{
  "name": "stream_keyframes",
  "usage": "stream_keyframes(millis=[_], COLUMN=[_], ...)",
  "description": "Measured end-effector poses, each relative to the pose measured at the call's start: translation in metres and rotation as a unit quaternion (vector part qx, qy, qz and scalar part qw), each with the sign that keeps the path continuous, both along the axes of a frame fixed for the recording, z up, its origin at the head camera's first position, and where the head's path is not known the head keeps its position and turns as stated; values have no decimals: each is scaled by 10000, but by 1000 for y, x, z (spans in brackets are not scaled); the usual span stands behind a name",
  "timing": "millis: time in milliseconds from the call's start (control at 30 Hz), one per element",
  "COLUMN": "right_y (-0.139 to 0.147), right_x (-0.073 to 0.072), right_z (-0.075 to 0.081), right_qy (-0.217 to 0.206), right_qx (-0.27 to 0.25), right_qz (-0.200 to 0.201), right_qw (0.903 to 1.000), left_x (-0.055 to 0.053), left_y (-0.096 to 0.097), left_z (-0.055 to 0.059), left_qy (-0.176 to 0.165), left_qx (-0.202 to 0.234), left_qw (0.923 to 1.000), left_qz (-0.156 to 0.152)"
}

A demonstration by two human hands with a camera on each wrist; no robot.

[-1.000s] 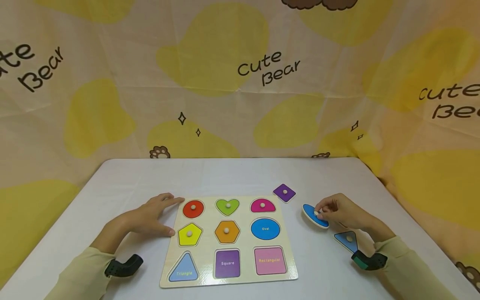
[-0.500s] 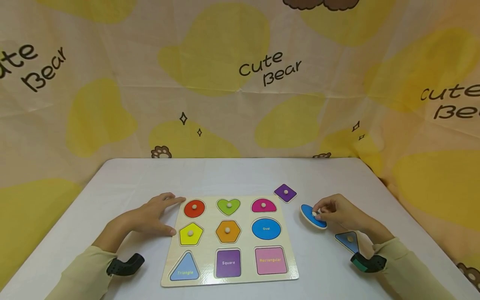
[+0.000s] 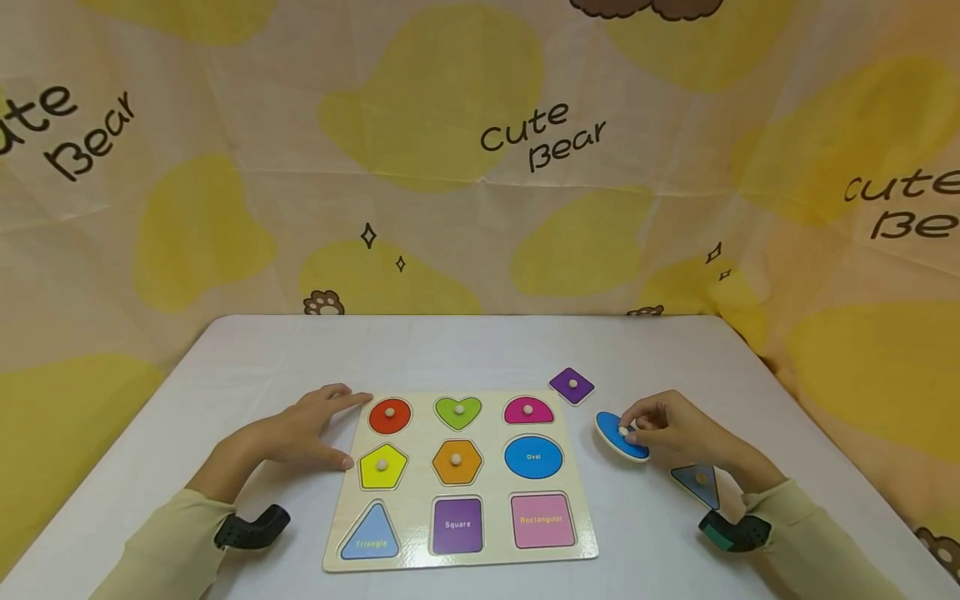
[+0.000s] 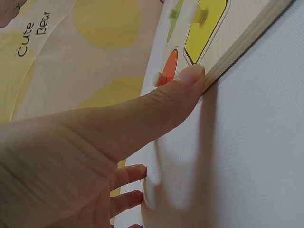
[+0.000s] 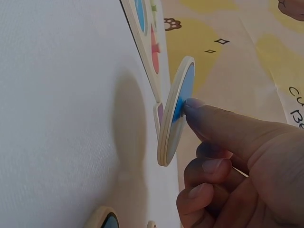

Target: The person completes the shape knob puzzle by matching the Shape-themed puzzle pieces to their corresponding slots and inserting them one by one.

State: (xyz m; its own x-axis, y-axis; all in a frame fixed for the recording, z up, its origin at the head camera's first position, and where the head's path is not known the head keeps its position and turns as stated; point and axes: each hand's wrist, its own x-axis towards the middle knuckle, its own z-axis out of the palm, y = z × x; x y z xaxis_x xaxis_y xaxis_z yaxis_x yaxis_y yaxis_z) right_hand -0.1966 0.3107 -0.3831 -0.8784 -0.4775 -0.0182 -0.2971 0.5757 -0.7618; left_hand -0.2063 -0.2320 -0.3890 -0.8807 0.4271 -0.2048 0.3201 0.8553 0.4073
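In the head view, the blue oval piece is held between two and three o'clock from the middle of the puzzle board, its pale knob pinched by the thumb and fingers of the right hand. The piece is tilted, so it is best levelled before being lowered onto anything flat. The board is touched between nine and eleven o'clock by the left hand, whose thumb and index finger are spread; light, even pressure is advised there. A purple square piece is seen at two o'clock, just beside the board's corner, and a blue triangle piece at four o'clock from the oval, partly hidden by the right wrist; clearance should be allowed for it.

In the left wrist view, the thumb is laid at the board's edge, and nothing is gripped. How hard it is pressed cannot be told.

In the right wrist view, the oval is shown nearly edge-on, seemingly clear of the bench. A layered, unpainted wooden rim is displayed, and the glossy blue face is turned toward three o'clock; the knob is hidden by the thumb.
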Motion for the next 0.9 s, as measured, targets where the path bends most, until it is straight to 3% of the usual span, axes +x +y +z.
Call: stream_keyframes(millis=[467,733,900], right_y=[-15,-21,-24], right_x=[5,6,3], right_z=[0,-8,-12], right_qy=[-166,27,66], right_qx=[122,-214,-105], right_qz=[19,494,541], right_qw=[9998,9985,9985], left_x=[1,-1,-1], left_y=[0,1,2], left_z=[2,1,1], left_qy=[-14,-60,-56], left_qx=[66,-22,-40], left_qw=[10000,10000,10000], left_qz=[-16,35,33])
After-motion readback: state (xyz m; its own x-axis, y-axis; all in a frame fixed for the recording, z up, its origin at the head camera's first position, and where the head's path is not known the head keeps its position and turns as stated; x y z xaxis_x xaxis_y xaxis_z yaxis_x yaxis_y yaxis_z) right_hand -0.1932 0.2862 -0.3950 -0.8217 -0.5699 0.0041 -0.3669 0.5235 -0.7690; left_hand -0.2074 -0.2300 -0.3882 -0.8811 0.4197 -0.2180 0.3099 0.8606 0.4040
